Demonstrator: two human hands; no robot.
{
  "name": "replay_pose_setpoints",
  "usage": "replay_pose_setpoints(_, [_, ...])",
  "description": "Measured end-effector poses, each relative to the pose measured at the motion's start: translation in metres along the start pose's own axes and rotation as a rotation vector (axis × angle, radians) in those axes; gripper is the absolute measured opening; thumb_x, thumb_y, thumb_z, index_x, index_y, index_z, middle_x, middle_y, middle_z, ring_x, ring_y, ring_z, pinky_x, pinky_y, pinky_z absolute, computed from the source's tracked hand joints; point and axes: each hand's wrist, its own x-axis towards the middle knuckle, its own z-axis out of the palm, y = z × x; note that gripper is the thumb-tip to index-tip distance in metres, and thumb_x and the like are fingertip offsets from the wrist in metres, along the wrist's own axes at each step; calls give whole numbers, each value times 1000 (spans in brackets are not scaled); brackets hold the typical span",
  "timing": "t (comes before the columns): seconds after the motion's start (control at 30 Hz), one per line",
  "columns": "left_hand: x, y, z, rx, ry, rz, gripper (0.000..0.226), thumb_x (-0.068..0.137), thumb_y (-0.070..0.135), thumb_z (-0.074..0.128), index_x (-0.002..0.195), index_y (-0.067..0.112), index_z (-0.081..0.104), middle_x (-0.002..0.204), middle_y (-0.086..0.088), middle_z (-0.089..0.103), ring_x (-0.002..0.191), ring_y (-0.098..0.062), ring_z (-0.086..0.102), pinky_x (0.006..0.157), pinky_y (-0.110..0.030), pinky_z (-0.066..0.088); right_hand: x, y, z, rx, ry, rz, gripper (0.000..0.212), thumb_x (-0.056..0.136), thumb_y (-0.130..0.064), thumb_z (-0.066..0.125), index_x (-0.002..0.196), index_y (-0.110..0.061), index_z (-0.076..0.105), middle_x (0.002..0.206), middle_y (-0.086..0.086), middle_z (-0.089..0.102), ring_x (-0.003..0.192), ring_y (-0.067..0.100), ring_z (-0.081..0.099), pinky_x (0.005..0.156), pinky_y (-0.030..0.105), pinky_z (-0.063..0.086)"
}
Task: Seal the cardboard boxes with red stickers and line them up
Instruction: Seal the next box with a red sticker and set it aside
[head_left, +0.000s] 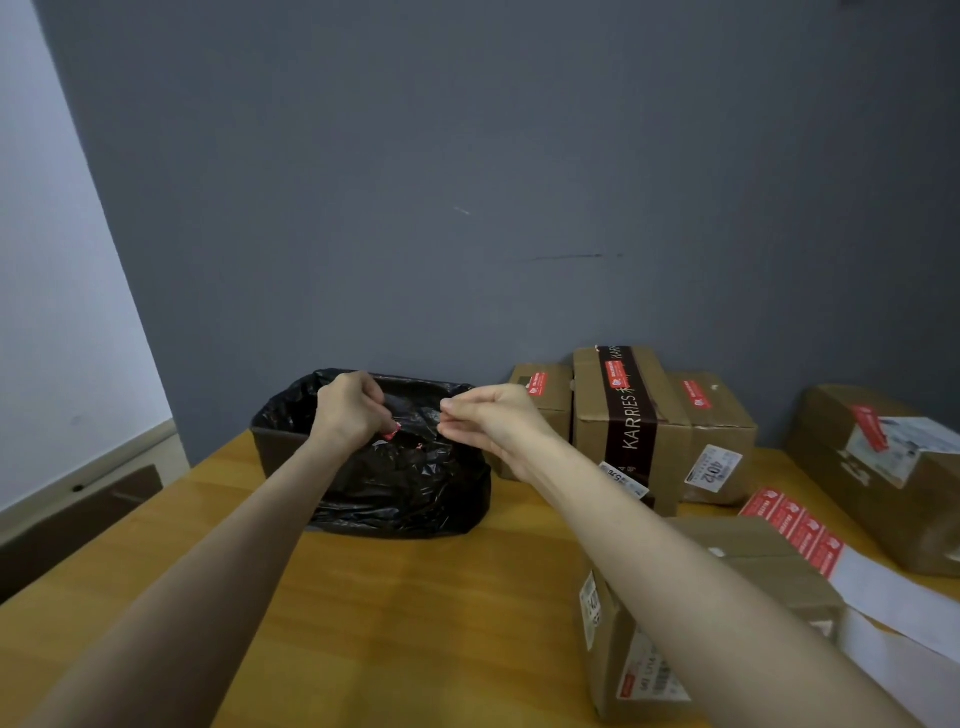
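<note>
The left hand (350, 410) pinches a small red scrap (393, 431) over the bin (275, 449), which is lined with a black bag (415, 499). What the scrap is I cannot make out. The right hand (488, 421) hangs beside it, fingers curled and thumb against forefinger; whether anything sits between them is too small to tell.

Three boxes stand in a row at the wall, each with a red sticker on top:
- the small box (550, 410)
- the middle box (592, 431), with dark tape reading KARRIES
- the third box (727, 421), labelled 4012

A big box (831, 457), also stickered, is cut off at the right edge. The near box (769, 571) is partly hidden under the right forearm. A sticker strip (795, 530) lies on it, its print blurred.
</note>
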Motion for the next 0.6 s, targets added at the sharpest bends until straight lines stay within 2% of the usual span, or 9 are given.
replay_pose_setpoints(0.1, [-2, 2, 0, 27, 7, 2, 30, 70, 8, 80, 85, 5, 53, 71, -5, 61, 66, -15, 58, 55, -21, 41, 3, 1, 3, -24, -2, -8, 25, 85, 0, 62, 107, 12, 60, 81, 13, 63, 69, 18, 62, 63, 18, 56])
replay_pose_setpoints(0.2, [1, 1, 0, -38, 28, -42, 19, 81, 10, 71, 89, 5, 55, 78, -10, 64, 67, -18, 60, 55, -22, 41, 8, 1, 8, -108, 23, -28, 21, 87, 3, 59, 105, 13, 61, 81, 13, 61, 66, 16, 60, 60, 17, 55])
replay_pose_setpoints(0.27, [3, -1, -1, -123, 16, -81, 16, 81, 4, 69, 90, 6, 56, 75, -8, 65, 63, -14, 60, 56, -21, 43, 16, 4, 14, -225, 74, -58, 14, 86, 4, 59, 97, 8, 66, 79, 10, 61, 66, 15, 59, 64, 20, 56])
replay_pose_setpoints(0.3, [3, -1, -2, -154, 2, -94, 19, 79, 2, 71, 88, 8, 55, 73, -7, 66, 66, -14, 61, 59, -22, 46, 21, 5, 17, -283, 106, -71, 11, 85, 3, 59, 90, 2, 69, 77, 8, 62, 67, 15, 60, 70, 24, 57])
replay_pose_setpoints(0.4, [5, -3, -5, -204, -20, -94, 27, 73, -5, 73, 80, 13, 53, 71, -6, 67, 78, -21, 64, 77, -33, 52, 31, 8, 25, -390, 175, -106, 21, 82, -2, 60, 69, -15, 70, 76, 2, 66, 74, 16, 63, 80, 31, 57])
replay_pose_setpoints(0.53, [9, -8, -10, -167, -25, -28, 28, 75, -12, 66, 79, 13, 55, 61, 3, 68, 80, -24, 67, 81, -35, 54, 32, 11, 25, -418, 167, -129, 24, 83, -2, 60, 67, -19, 69, 73, -2, 64, 72, 14, 61, 78, 27, 56])
replay_pose_setpoints(0.6, [9, -8, -9, -93, -34, 11, 24, 77, -11, 64, 91, 8, 58, 70, -4, 70, 84, -23, 67, 86, -35, 52, 31, 11, 23, -430, 163, -139, 23, 83, -3, 60, 69, -18, 69, 75, -1, 65, 75, 15, 62, 80, 29, 56])
